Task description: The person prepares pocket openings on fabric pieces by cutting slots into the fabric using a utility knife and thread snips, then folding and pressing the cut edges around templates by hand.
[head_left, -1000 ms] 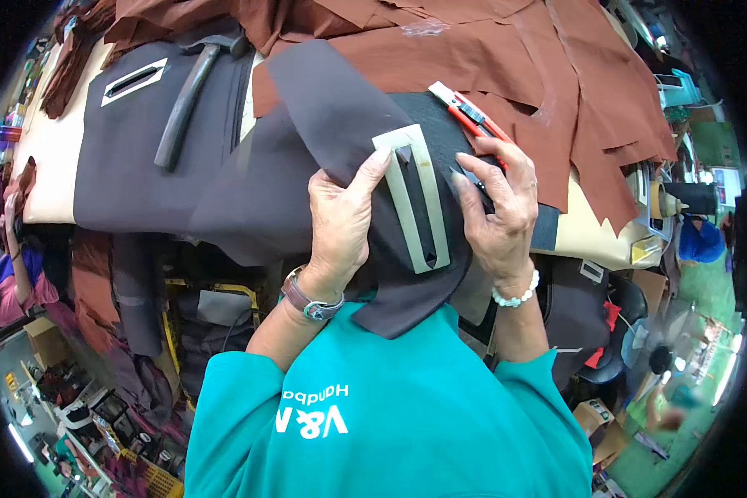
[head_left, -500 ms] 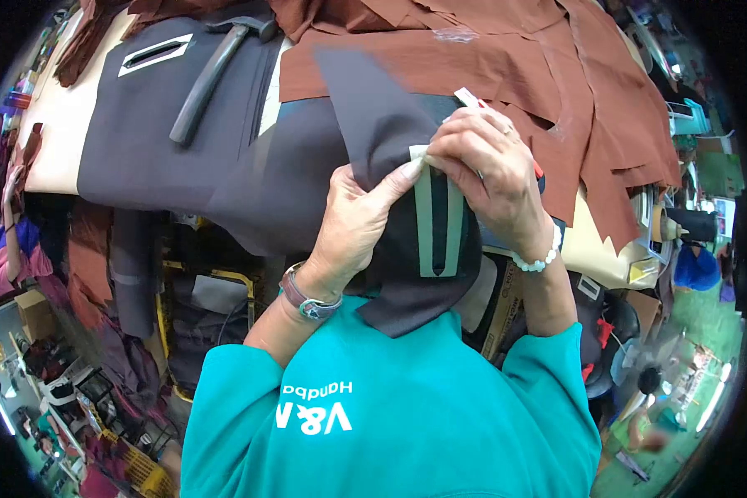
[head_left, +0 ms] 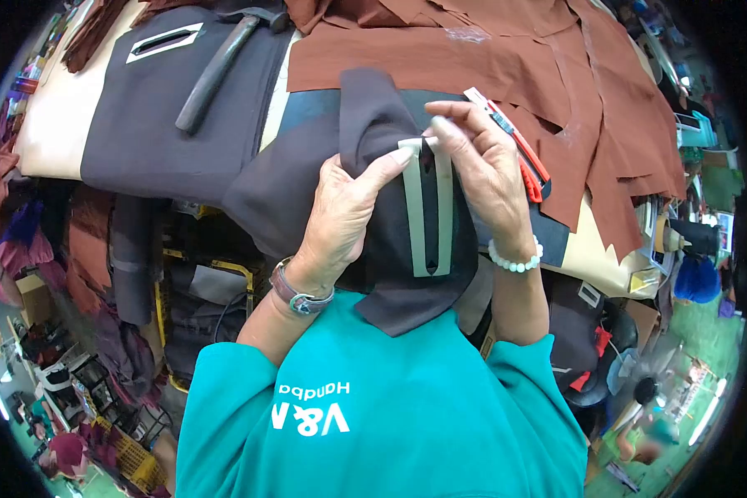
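Note:
A dark fabric piece [head_left: 407, 307] is bunched up before my chest. On it lies a long, narrow pale strip frame [head_left: 445, 224] around a dark slot with pointed ends. My left hand [head_left: 340, 207] grips the fabric at the left, its thumb pressing by the frame's upper left corner. At the upper right corner is my right hand [head_left: 490, 174], thumb and forefinger slightly apart and the thumb blurred; contact with the strip cannot be made out. Just beyond the right hand, a red and white utility knife [head_left: 519, 149] rests on the table.
A hammer [head_left: 216, 75] lies on dark fabric sheets [head_left: 141, 124] at the upper left, near another pale slotted frame [head_left: 164, 41]. Brown material [head_left: 506, 66] covers the back and right of the table. Yellow-edged crates [head_left: 159, 319] stand below the table edge. Other people are farther off.
The right fingers have come off the strip's top end, which now lies flatter. The fabric's upper flap has folded down. My right forearm has shifted left, uncovering more of the utility knife.

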Demonstrator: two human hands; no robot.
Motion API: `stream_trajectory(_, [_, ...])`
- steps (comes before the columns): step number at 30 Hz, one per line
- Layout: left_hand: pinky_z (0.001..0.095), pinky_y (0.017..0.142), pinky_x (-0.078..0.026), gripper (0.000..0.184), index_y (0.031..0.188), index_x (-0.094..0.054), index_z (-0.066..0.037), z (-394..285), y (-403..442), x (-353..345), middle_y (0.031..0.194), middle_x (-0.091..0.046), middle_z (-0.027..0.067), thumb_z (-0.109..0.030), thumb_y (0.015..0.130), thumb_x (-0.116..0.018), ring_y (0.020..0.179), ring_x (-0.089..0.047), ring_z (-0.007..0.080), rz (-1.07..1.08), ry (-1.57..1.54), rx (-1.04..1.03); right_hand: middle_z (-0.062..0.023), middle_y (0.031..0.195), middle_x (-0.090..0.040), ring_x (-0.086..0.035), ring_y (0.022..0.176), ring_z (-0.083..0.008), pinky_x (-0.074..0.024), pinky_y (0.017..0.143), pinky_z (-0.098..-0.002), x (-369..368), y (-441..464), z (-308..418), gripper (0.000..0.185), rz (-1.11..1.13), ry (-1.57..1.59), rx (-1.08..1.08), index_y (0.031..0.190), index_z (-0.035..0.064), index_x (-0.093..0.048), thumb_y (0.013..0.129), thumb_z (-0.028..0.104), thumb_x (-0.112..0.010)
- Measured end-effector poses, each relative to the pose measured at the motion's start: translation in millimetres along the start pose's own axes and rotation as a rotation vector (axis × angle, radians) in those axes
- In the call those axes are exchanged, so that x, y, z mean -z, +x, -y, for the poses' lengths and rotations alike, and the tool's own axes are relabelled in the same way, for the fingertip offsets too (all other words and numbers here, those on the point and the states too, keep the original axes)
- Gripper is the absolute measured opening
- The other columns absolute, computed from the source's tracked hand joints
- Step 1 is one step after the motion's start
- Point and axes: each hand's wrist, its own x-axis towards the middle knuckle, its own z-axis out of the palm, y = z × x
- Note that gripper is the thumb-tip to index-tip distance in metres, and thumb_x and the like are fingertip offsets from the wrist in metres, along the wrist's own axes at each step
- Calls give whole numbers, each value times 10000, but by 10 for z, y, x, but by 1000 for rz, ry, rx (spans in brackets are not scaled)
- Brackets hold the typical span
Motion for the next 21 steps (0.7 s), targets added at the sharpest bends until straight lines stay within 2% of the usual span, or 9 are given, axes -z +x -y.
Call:
stream_trajectory(1, [237, 746, -498, 127, 938, -656, 14, -25, 3, -60, 902, -675, 66, -59, 834, -648, 806, -623, 93, 0, 0, -5, -28, 865, -625, -537, 728, -46, -440, 633, -198, 4, -41, 46, 282, 19, -7, -60, 1102, -10, -550, 872, 142, -613])
stream_trajectory(6, [228, 708, -501, 138, 950, -653, 19, 18, -20, -114, 884, -676, 63, -57, 835, -651, 766, -626, 94, -34, 97, -124, -32, 800, -627, -568, 682, -68, -452, 596, -214, -9, -73, 63, 272, -35, 26, 100, 1034, 2, -582, 782, 37, -682])
stream_trajectory(9, [224, 697, -501, 145, 961, -651, 22, 94, -2, -40, 879, -677, 65, -62, 844, -642, 757, -627, 96, -67, 186, -167, -76, 760, -628, -613, 667, -133, -468, 575, -240, -92, -32, -126, 233, -151, -467, 484, 967, 3, -596, 750, -6, -679])
stream_trajectory(10, [224, 695, -500, 145, 962, -652, 22, 126, 39, 3, 876, -678, 64, -65, 847, -640, 755, -627, 96, -75, 171, -154, -114, 756, -624, -636, 677, -202, -477, 562, -263, -135, 28, -181, 200, -159, -514, 595, 925, 1, -598, 738, -22, -666])
stream_trajectory(11, [225, 693, -499, 145, 963, -653, 22, 136, 78, 19, 873, -678, 64, -67, 850, -637, 754, -627, 96, -77, 157, -143, -114, 771, -615, -616, 698, -241, -479, 615, -305, -151, 5, -158, 231, -135, -462, 446, 995, -4, -588, 769, -12, -637])
stream_trajectory(15, [230, 701, -498, 118, 951, -631, 6, 93, 210, -78, 901, -669, 56, -65, 858, -624, 775, -621, 98, -241, 44, -186, -121, 838, -579, -578, 771, -280, -458, 714, -352, -100, 53, 67, 344, -433, -660, 602, 1164, -10, -527, 823, -14, -572])
stream_trajectory(17, [239, 698, -504, 108, 959, -616, -7, -2, 283, -148, 902, -659, 55, -64, 868, -611, 784, -622, 105, -174, -55, -209, -134, 894, -570, -588, 814, -284, -473, 705, -345, -188, -125, 216, 383, -307, -559, 534, 1191, -16, -498, 817, -10, -583])
stream_trajectory(19, [247, 695, -510, 107, 964, -614, -6, -69, 325, -231, 896, -655, 52, -64, 875, -602, 780, -624, 111, -146, -117, -268, -160, 929, -571, -603, 817, -299, -489, 687, -354, -314, -212, 212, 430, -180, -369, 275, 1221, -19, -463, 810, -13, -587])
stream_trajectory(21, [263, 707, -524, 102, 976, -607, -11, -87, 371, -258, 909, -643, 50, -53, 887, -577, 778, -626, 122, -156, -161, -322, -200, 988, -579, -619, 769, -331, -495, 695, -389, -340, -204, 58, 468, -175, -481, 356, 1251, -14, -430, 806, -20, -574])
